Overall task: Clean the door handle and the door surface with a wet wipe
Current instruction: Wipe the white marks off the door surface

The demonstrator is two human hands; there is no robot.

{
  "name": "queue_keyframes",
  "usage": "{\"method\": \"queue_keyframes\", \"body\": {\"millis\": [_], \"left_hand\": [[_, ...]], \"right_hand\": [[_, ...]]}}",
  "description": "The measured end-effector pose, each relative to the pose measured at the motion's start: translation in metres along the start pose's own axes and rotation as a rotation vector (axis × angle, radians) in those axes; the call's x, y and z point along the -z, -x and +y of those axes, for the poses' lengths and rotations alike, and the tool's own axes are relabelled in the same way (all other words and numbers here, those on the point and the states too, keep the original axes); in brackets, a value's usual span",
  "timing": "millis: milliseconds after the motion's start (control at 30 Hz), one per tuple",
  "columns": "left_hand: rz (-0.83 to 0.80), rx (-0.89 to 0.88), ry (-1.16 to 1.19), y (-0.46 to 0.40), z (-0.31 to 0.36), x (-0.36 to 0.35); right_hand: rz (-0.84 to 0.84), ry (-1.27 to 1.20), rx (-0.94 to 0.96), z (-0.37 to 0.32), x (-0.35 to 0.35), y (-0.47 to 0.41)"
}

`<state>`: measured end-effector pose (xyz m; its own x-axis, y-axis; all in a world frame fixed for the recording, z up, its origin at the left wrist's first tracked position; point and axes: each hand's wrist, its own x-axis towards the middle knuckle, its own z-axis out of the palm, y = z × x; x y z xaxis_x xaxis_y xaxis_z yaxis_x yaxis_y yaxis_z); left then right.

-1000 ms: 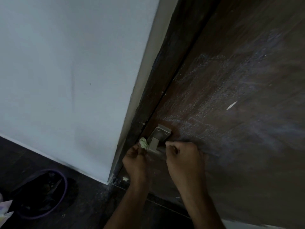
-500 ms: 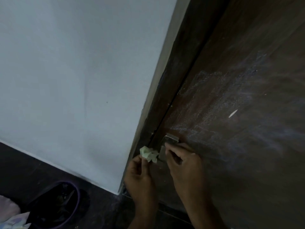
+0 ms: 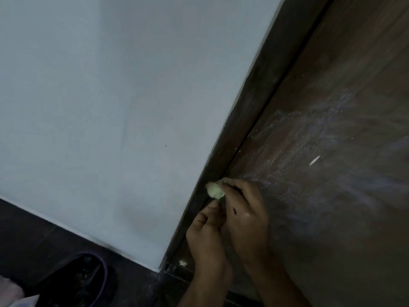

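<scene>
Wipe, pale green, crumpled, sits at door edge, at 11 o'clock from my right hand. Right fingertips pinch it. My left hand just below, at 7 o'clock from wipe, fingers loosely curled, holding nothing I can see. Handle hidden behind my hands. Beyond, at 2 o'clock, dark wood door, chalky smears. Bin on floor at 8 o'clock.

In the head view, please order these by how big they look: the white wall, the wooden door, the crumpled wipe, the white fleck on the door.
1. White wall
2. Wooden door
3. Crumpled wipe
4. White fleck
</scene>
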<state>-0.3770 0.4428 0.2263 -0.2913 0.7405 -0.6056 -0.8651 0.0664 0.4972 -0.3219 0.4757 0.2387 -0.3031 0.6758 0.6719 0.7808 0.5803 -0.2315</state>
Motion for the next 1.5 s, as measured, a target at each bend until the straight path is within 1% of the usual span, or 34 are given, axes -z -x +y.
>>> {"method": "queue_keyframes", "body": {"millis": [67, 100, 200, 333, 400, 467, 567, 600, 633, 667, 733, 767, 800, 833, 900, 967, 1033, 1067, 1100, 1167, 1233, 1300, 1333, 1367, 1400, 1433, 1500], "left_hand": [[0.046, -0.09, 0.014, 0.0, 0.001, 0.001], [0.06, -0.143, -0.001, 0.0, 0.001, 0.002], [0.081, -0.336, -0.106, 0.007, 0.001, 0.003], [0.072, -0.611, -0.335, 0.012, 0.007, 0.008], [0.047, -0.716, -0.426, 0.007, 0.008, 0.012], [0.013, -0.81, -0.496, 0.006, 0.01, 0.014], [-0.071, -0.907, -0.595, 0.008, 0.009, 0.014], [-0.096, -0.909, -0.61, 0.008, 0.007, 0.013], [-0.112, -0.895, -0.617, 0.007, 0.005, 0.012], [-0.119, -0.88, -0.621, 0.006, 0.003, 0.013], [-0.11, -0.867, -0.636, 0.003, 0.001, 0.015], [-0.108, -0.865, -0.645, 0.003, 0.0, 0.016], [-0.116, -0.855, -0.649, 0.003, 0.0, 0.017], [-0.13, -0.838, -0.647, 0.003, 0.001, 0.017], [-0.151, -0.802, -0.639, 0.002, 0.004, 0.014], [-0.159, -0.794, -0.639, 0.002, 0.007, 0.01], [-0.132, -0.79, -0.617, 0.004, 0.009, 0.008], [-0.107, -0.781, -0.594, 0.005, 0.009, 0.009], [-0.083, -0.765, -0.561, 0.005, 0.008, 0.01], [-0.042, -0.718, -0.491, 0.005, 0.005, 0.014], [-0.004, -0.669, -0.45, 0.002, 0.001, 0.02], [0.04, -0.626, -0.459, -0.004, -0.003, 0.027], [0.063, -0.607, -0.477, -0.007, -0.004, 0.03], [0.083, -0.59, -0.492, -0.01, -0.006, 0.034], [0.096, -0.574, -0.499, -0.013, -0.007, 0.037], [0.095, -0.555, -0.497, -0.016, -0.008, 0.038], [0.063, -0.52, -0.472, -0.02, -0.007, 0.04]], "right_hand": [[0.069, 0.018, 0.096, 0.002, -0.009, -0.008], [0.068, 0.037, 0.131, 0.004, -0.014, -0.012], [-0.018, 0.122, 0.174, 0.006, -0.027, -0.017], [-0.108, 0.234, 0.272, 0.008, -0.033, -0.012], [-0.102, 0.217, 0.273, 0.009, -0.025, -0.022], [0.017, 0.178, 0.297, 0.005, -0.012, -0.039], [0.331, 0.14, 0.299, 0.001, 0.013, -0.075], [0.397, 0.137, 0.302, 0.001, 0.017, -0.083], [0.402, 0.142, 0.308, 0.001, 0.017, -0.084], [0.347, 0.16, 0.326, 0.0, 0.014, -0.08], [0.152, 0.212, 0.397, 0.003, 0.002, -0.06], [0.084, 0.263, 0.429, 0.005, -0.002, -0.05], [0.063, 0.33, 0.446, 0.008, -0.004, -0.043], [0.082, 0.377, 0.442, 0.009, -0.003, -0.042], [0.2, 0.396, 0.39, 0.004, 0.006, -0.057], [0.412, 0.38, 0.323, -0.008, 0.019, -0.087], [0.608, 0.324, 0.264, -0.015, 0.032, -0.121], [0.657, 0.279, 0.243, -0.018, 0.035, -0.131], [0.66, 0.249, 0.231, -0.018, 0.034, -0.133], [0.564, 0.255, 0.251, -0.013, 0.022, -0.114], [0.386, 0.29, 0.319, -0.004, 0.003, -0.08], [0.155, 0.327, 0.383, 0.008, -0.02, -0.046], [0.051, 0.337, 0.398, 0.012, -0.029, -0.033], [-0.012, 0.336, 0.393, 0.013, -0.035, -0.023], [-0.043, 0.34, 0.38, 0.015, -0.039, -0.016], [-0.019, 0.346, 0.356, 0.016, -0.038, -0.016], [0.147, 0.373, 0.305, 0.018, -0.03, -0.026]]}}
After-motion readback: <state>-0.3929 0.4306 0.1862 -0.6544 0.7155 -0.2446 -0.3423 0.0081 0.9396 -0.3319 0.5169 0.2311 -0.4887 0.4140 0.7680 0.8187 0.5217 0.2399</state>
